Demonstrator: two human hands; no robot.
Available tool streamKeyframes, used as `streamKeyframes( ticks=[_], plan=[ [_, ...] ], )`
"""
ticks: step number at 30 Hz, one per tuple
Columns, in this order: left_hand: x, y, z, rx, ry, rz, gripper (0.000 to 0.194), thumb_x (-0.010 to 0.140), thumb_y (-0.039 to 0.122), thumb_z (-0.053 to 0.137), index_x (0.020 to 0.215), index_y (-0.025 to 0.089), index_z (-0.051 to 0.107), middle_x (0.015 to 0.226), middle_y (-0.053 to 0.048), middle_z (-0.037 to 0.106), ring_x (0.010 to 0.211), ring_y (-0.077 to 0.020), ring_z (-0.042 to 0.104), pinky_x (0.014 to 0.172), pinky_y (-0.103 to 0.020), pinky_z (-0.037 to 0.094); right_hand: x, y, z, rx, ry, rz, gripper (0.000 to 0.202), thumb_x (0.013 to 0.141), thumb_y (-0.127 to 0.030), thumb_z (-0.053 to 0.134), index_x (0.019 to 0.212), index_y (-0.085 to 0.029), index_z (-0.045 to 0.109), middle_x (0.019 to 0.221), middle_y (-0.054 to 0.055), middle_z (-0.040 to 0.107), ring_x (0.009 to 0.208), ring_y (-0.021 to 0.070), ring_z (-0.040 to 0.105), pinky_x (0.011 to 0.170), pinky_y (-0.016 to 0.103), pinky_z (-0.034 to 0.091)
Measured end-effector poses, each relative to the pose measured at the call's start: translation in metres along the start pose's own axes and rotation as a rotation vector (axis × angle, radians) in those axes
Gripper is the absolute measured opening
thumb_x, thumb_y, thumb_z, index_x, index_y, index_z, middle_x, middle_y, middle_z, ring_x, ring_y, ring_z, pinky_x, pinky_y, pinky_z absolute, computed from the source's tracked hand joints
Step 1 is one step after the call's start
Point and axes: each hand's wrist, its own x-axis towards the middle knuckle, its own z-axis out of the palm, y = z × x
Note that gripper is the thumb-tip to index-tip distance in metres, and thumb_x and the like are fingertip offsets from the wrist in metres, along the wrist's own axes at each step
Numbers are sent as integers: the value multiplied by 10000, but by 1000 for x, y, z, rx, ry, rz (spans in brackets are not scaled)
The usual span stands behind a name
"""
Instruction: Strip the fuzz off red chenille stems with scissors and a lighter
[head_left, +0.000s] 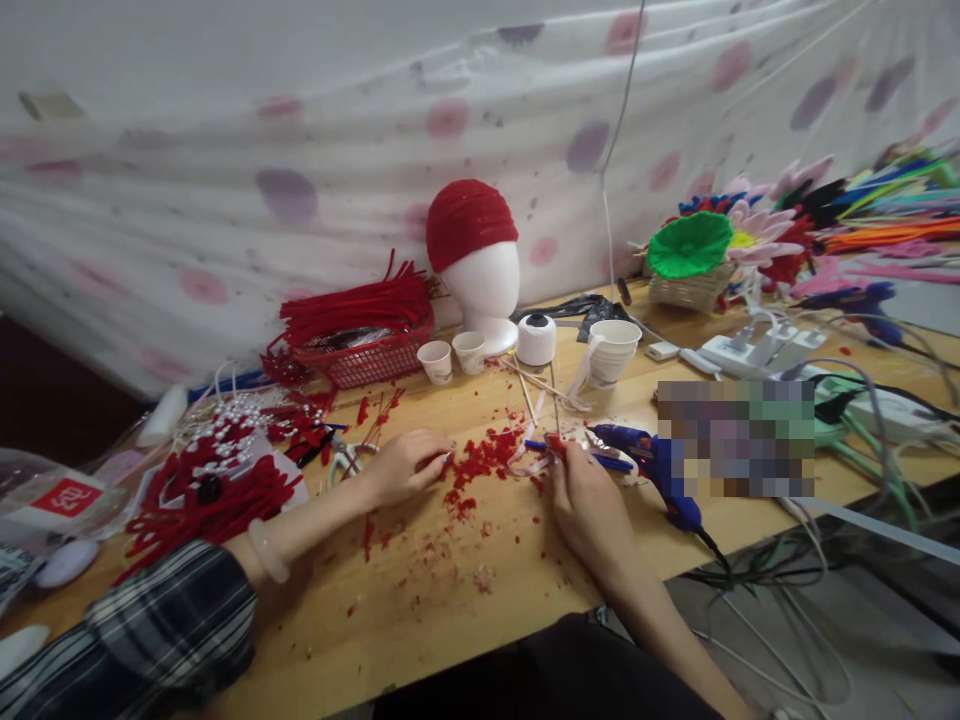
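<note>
Currently, the left hand [409,465] is resting beside red scraps [487,455], grip unclear; the right hand [589,495] is pinching something red [555,441]. One red label [67,497] is looking unreadable.

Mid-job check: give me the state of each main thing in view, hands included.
Left hand: low beside red scraps, grip unclear
Right hand: closed on a thin item
Red scraps: loose, scattered on the table
Scissors: lying down, partly hidden
Glue gun: lying on the table
Small paper cups: both upright
Larger cup: upright
Red basket: heaped with red stems
Mannequin head: upright, red covering on
Power strip: plugs in
</note>
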Motion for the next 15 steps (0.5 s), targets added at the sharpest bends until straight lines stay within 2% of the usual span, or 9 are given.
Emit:
streamKeyframes(
  ticks=[2,4,6,7,9,12,13,15],
  plan=[
    [5,12,1,-3,-8,33,380,900,235,438,1256,182,559,1290,-129,616,1215,-248,545,1030,-452,428,0,0,1,35,8,38,282,952,-279,308,1050,-154,540,931,130,663,856,243,622,718,334,452],
    [21,25,7,9,-86,127,505,897,283,465,1386,165,418,1444,-150,463,1333,-262,419,1089,-467,357,-1,1,1,58,-4,48,281,951,-284,313,1072,-160,534,956,127,665,866,238,623,726,332,456],
    [40,35,15,17,-132,129,633,903,361,472,1468,172,257,1517,-150,349,1388,-266,328,1121,-479,303,-1,1,0,55,-28,41,266,949,-272,317,1050,-160,536,949,126,666,856,233,623,721,325,456],
    [47,38,19,24,-148,129,666,900,396,475,1475,166,230,1523,-157,333,1393,-269,320,1123,-480,296,-1,1,0,44,-34,37,258,946,-262,319,1035,-157,537,939,128,666,850,233,623,718,322,453],
    [52,41,22,49,-181,123,687,895,438,472,1472,155,230,1513,-167,349,1389,-275,328,1124,-487,289,-1,0,-2,12,-40,32,249,943,-247,321,1001,-149,542,908,133,666,835,237,624,707,319,447],
    [36,39,15,105,-189,117,635,897,432,465,1423,105,329,1443,-204,445,1357,-297,380,1122,-510,276,0,-1,-3,-36,-40,30,262,947,-241,313,989,-135,549,877,143,667,820,247,627,700,321,436],
    [26,37,11,116,-176,136,584,900,401,463,1390,94,382,1397,-210,498,1331,-300,416,1121,-520,270,0,-2,-4,-44,-37,37,271,950,-241,309,1003,-130,551,878,146,668,820,250,628,699,322,434],
    [9,36,4,125,-93,121,379,913,285,426,1248,145,535,1204,-150,657,1180,-253,563,1116,-523,272,0,-1,-3,-43,-27,62,290,955,-240,303,1053,-123,550,900,150,672,825,252,633,696,322,432]
  ],
)
